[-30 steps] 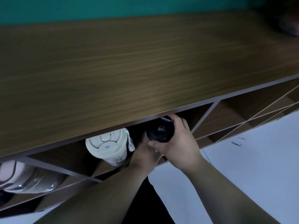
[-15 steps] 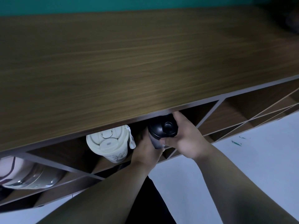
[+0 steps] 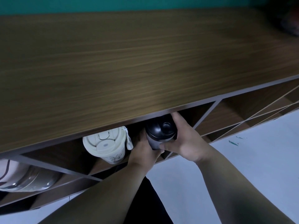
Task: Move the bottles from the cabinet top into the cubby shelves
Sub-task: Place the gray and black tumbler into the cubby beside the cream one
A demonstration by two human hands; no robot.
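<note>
- At the far left, a pale rounded container (image 3: 24, 178) is seen lying in a lower cubby; its kind cannot be told with certainty.
- A cream bottle (image 3: 106, 144) is lodged in the cubby under the cabinet top (image 3: 129, 62), lid toward the camera.
- Just beside it, the black bottle (image 3: 160, 131) is held at the cubby mouth, partly under the edge.
- The left hand (image 3: 144, 151) is wrapped around its body; the fingers are mostly hidden.
- The right hand (image 3: 186, 139) is closed on the lid side, thumb pressed against the body.
</note>
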